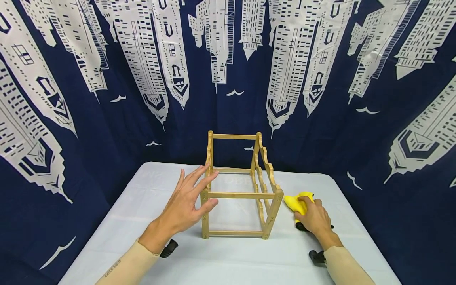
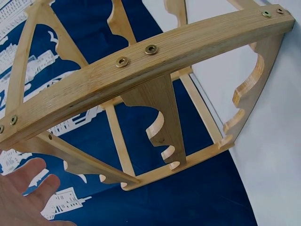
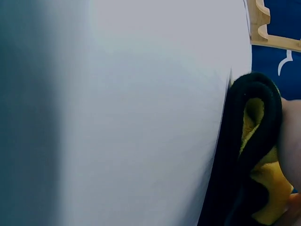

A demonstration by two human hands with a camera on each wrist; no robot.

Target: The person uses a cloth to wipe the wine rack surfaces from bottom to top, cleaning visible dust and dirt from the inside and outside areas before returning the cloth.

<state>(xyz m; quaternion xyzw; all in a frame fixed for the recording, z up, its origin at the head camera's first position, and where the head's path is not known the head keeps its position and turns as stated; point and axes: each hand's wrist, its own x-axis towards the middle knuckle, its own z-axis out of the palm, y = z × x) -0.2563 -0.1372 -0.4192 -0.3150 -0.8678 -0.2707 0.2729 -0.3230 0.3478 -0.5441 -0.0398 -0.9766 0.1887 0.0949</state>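
Observation:
A wooden rack (image 1: 240,195) with notched, wavy-edged bars stands in the middle of the table. My left hand (image 1: 183,206) is at its front left post, fingers spread and thumb held apart; in the left wrist view the fingers (image 2: 35,176) show beside the frame, holding nothing. Whether they touch the post I cannot tell from the head view. To the right of the rack, my right hand (image 1: 317,217) grips a yellow cloth (image 1: 295,202) with black parts. The right wrist view shows the cloth's folded black border (image 3: 270,101) close up, with part of the hand at the right edge.
A white cover lies over the table (image 1: 153,190). Behind and beside it hangs a dark blue curtain (image 1: 228,114) printed with white buildings and birds. A black strap-like piece (image 1: 169,248) shows at the left wrist and another (image 1: 317,258) at the right.

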